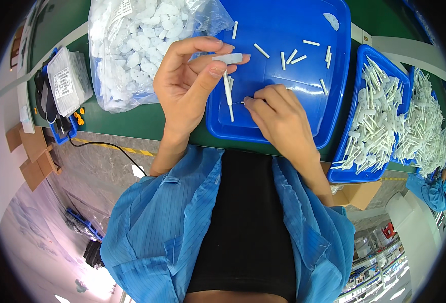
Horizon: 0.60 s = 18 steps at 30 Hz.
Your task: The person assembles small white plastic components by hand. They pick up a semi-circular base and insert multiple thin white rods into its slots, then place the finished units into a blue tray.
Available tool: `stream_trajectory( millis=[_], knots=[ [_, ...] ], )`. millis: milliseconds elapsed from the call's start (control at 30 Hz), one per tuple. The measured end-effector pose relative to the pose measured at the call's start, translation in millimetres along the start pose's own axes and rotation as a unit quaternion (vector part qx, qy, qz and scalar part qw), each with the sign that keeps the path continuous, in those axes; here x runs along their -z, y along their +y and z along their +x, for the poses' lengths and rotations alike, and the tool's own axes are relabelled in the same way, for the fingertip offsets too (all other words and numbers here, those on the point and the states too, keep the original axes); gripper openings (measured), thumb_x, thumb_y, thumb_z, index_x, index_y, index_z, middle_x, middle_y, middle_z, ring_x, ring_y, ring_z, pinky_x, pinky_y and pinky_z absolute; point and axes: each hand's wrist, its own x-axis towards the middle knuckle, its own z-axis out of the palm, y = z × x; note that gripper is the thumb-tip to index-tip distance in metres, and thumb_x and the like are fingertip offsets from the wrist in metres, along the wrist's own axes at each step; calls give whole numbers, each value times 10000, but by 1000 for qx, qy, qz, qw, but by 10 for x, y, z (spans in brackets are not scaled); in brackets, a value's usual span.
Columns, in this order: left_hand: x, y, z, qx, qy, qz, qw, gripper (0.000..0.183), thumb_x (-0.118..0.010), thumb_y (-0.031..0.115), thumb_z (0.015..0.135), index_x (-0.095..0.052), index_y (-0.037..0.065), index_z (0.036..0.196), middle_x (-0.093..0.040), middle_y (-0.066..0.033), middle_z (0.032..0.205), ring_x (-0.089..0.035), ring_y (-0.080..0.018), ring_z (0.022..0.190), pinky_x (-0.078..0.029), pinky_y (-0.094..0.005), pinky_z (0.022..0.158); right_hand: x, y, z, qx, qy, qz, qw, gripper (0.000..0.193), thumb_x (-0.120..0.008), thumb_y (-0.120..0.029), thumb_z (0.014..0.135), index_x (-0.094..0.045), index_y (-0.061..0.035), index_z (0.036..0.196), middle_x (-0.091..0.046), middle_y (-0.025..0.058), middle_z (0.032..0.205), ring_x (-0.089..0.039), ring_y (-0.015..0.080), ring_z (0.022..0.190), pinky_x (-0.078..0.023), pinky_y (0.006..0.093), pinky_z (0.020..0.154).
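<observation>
My left hand (182,83) is raised over the left side of a blue tray (278,76), pinching a flat, whitish plastic piece (227,58) between thumb and fingers. Just below that piece are a few white sticks (228,90); whether one is joined to it I cannot tell. Low over the tray's near part, my right hand (283,116) has its thumb and fingertips pressed together. A thin, small tip (242,102) pokes out from them, and the rest of it is hidden. Several short white sticks (261,50) lie scattered in the tray, with a half-round whitish piece (331,21) in its far right corner.
A clear bag (119,91) full of whitish plastic pieces stands left of the tray. Further left are a clear plastic box (70,81) and yellow bits (79,116). On the right, blue bins (340,175) hold heaped white sticked parts. Another person's blue sleeve (430,193) shows far right.
</observation>
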Motion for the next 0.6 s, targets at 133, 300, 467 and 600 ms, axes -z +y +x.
stream_trajectory(
  millis=[133,300,467,600],
  knots=[
    [54,-63,-6,-4,-25,-61,998,197,-632,61,939,-567,-41,1095,-613,-166,1069,-692,-329,985,-601,-358,823,-47,-64,77,-70,68,93,991,175,-696,-36,832,-607,-7,980,-624,91,826,-652,271,749,-511,368,626],
    [47,-100,-35,25,-3,-104,994,168,-638,-2,923,-576,-47,1073,-611,-167,1091,-690,-333,997,-591,-345,834,339,-449,237,-274,53,287,916,121,-619,-75,937,-552,-18,1021,-634,135,722,-663,325,614,-510,385,530],
    [-56,-91,-47,9,4,-128,992,140,-630,-5,925,-581,-39,1052,-606,-168,1099,-692,-329,983,-598,-366,832,85,-379,322,-157,172,191,954,111,-634,-82,931,-555,-33,992,-639,127,689,-644,299,536,-494,371,480],
    [-95,-72,-80,25,-7,-85,996,136,-581,119,978,-542,41,1082,-571,-135,1095,-677,-304,960,-572,-533,898,58,-389,328,-136,196,87,967,98,-649,-65,917,-577,-45,981,-637,90,661,-641,238,516,-474,330,463]
  ],
)
